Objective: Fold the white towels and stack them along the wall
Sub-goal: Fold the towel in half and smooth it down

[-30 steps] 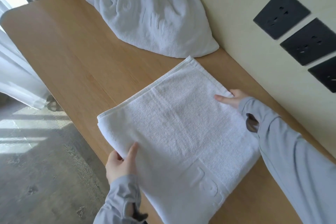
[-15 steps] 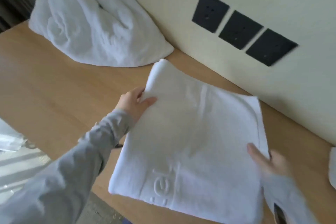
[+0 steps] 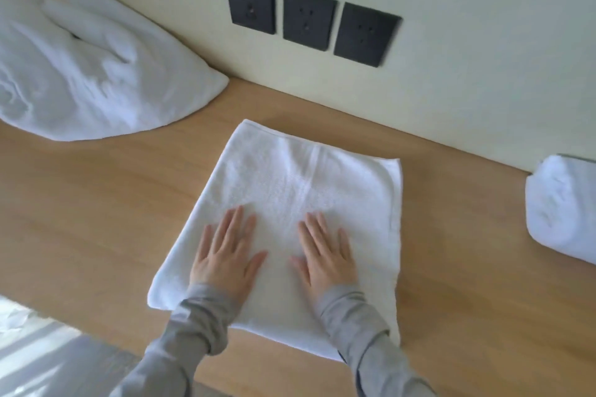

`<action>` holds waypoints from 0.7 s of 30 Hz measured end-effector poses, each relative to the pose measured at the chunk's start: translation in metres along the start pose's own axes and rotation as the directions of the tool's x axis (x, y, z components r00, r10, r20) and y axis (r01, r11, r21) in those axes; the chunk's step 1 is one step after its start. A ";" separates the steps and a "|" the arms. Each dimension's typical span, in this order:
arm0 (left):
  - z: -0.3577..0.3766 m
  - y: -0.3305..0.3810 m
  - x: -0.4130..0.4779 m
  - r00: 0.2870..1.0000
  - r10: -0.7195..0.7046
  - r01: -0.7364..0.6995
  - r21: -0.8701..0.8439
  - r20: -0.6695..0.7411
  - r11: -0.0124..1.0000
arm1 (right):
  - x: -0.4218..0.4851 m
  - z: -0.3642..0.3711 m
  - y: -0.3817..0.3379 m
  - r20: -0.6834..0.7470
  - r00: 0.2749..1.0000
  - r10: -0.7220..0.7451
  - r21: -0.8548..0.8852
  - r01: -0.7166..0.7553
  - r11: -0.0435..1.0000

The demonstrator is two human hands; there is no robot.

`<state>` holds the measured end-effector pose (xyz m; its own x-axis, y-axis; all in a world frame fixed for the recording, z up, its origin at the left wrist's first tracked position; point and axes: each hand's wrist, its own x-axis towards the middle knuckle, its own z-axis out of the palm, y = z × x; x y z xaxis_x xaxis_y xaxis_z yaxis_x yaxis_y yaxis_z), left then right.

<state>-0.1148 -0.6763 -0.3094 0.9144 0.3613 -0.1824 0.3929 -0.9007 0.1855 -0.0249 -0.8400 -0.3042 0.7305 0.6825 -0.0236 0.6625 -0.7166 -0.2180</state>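
Observation:
A folded white towel [image 3: 309,184] lies flat as a square on the wooden table [image 3: 96,219], close to the wall. My left hand [image 3: 225,255] presses flat on its near left part with straight fingers. Beside it, my right hand [image 3: 325,255] lies flat on the towel's near middle, fingers spread. A heap of unfolded white towels [image 3: 80,68] sits at the back left against the wall. A rolled or folded white towel [image 3: 564,206] lies at the right edge of view by the wall.
Three black wall sockets [image 3: 309,16] sit on the cream wall above the towel. The table's near edge [image 3: 106,329] runs under my forearms, with the floor below at the lower left.
The towel was turned and set down flat nearer the wall. Both hands moved from gripping its edges to lying flat on top. The view swung right, bringing the right-hand towel into sight.

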 end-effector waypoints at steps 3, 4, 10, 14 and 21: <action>-0.007 -0.034 -0.009 0.994 0.106 -0.106 -0.006 -0.019 0.994 | -0.026 0.011 0.040 0.050 0.998 0.033 -0.021 -0.032 0.999; -0.011 -0.043 -0.010 0.989 0.148 -0.148 -0.003 -0.010 0.989 | -0.032 0.012 0.051 0.030 0.998 0.051 -0.038 -0.049 0.998; -0.017 -0.049 -0.011 0.977 0.209 -0.210 0.004 0.051 0.978 | -0.041 0.006 0.065 0.028 0.991 0.130 0.011 -0.130 0.991; -0.020 -0.053 -0.014 0.963 0.267 -0.268 0.009 0.047 0.964 | -0.042 -0.004 0.061 0.151 0.976 0.158 -0.115 -0.141 0.983; -0.036 -0.103 -0.038 0.820 0.530 -0.557 0.091 0.215 0.825 | -0.107 -0.020 0.029 0.268 0.962 -0.059 -0.109 0.091 0.990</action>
<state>-0.1859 -0.5887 -0.2865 0.9373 -0.2330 -0.2592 -0.1942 -0.9667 0.1668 -0.0804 -0.9365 -0.2886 0.6189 0.7369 -0.2718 0.7402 -0.6630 -0.1119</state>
